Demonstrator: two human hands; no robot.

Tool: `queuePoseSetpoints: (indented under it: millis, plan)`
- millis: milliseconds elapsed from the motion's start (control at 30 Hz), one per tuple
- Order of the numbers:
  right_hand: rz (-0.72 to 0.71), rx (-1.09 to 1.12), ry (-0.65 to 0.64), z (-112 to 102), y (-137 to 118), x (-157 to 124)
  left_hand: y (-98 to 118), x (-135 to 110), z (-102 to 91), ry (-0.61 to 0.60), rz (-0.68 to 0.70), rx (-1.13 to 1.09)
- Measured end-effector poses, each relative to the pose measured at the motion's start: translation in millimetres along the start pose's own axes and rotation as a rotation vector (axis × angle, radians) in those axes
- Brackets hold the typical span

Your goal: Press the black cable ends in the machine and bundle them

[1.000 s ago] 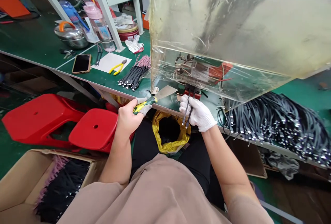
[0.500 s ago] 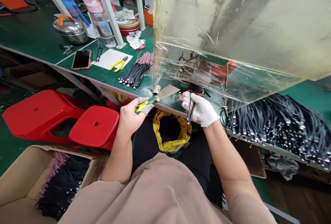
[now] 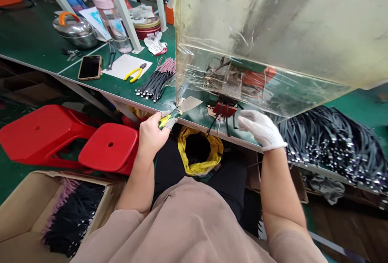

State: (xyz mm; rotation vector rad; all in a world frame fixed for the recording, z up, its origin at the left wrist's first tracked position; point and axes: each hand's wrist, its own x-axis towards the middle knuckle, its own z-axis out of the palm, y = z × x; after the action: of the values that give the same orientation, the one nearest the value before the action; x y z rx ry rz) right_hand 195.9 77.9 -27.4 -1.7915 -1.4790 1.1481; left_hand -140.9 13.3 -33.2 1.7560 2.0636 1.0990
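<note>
With the middle of the view as the dial's centre, the left hand (image 3: 155, 131) sits toward nine o'clock, closed around the handle of a scraper (image 3: 175, 114), its blade angled up to the right. The right hand (image 3: 263, 130), in a white glove, is at three, fingers loosely parted and holding nothing visible, just beside a red block (image 3: 224, 109) with black cables (image 3: 227, 123) hanging from it over the table edge. A scratched plastic shield (image 3: 273, 24) fills one to two o'clock; the parts behind it look like wires and metal, though the cloudy sheet hides detail.

The green worktop (image 3: 33, 36) carries a large cable pile (image 3: 330, 145) between three and four. Around ten lie a cable bundle (image 3: 156, 83), yellow pliers (image 3: 135, 73) on white paper (image 3: 119, 66), a phone (image 3: 90, 67) and a steel pot (image 3: 75, 32). At eleven stands a red tin (image 3: 148, 32).

Below, a yellow bag (image 3: 197, 169) gapes at six; red stools (image 3: 109, 145) stand between eight and nine, and a cardboard box (image 3: 21, 210) of cables at eight.
</note>
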Motion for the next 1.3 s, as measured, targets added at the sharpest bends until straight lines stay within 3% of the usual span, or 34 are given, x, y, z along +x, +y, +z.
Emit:
queuePoseSetpoints:
  millis: [67, 167, 333, 433, 533, 667, 800, 900, 1033, 1100, 1200, 1300]
  plan:
    - [-0.004, -0.362, 0.162, -15.6, 6.0, 12.5, 1.0, 1.2, 2.0, -0.002, 0.004, -0.013]
    - [-0.021, -0.687, 0.190, -15.5, 10.0, 42.3, 6.7, 2.3, 7.1, -0.029, 0.032, -0.039]
    - [0.030, -0.691, 0.092, -6.3, 12.7, 72.1, 8.8, 2.5, 8.8, -0.076, 0.053, -0.035]
    - [0.094, -0.651, 0.028, -9.3, 14.0, 52.6, 2.8, 3.8, 8.0, -0.068, 0.027, -0.020]
    - [0.069, -0.680, -0.091, -2.3, 15.7, 11.4, -0.6, 6.7, 13.5, -0.081, -0.006, 0.015]
    - [-0.016, -0.602, -0.314, 33.8, 25.7, -38.3, 4.9, 14.8, 31.3, -0.112, -0.009, 0.126]
    - [-0.214, -0.616, -0.379, 60.3, 36.7, -53.0, 13.7, 26.6, 50.3, -0.122, 0.025, 0.226]
    - [-0.141, -0.503, -0.315, 45.7, 33.7, -45.3, 15.1, 34.6, 62.6, -0.143, 0.043, 0.267]
    - [-0.016, -0.556, 0.150, 12.2, 20.5, -6.2, 13.7, 39.2, 83.4, -0.174, 0.046, 0.251]
    - [-0.016, -0.624, 0.285, 5.9, 14.3, 22.9, 14.4, 38.9, 94.1, -0.205, 0.065, 0.231]
    - [0.036, -0.701, 0.284, 7.7, 6.8, 54.7, 15.6, 37.2, 100.7, -0.252, 0.115, 0.220]
    - [0.095, -0.686, 0.112, 12.2, 2.8, 48.3, 12.5, 35.7, 91.0, -0.238, 0.168, 0.201]
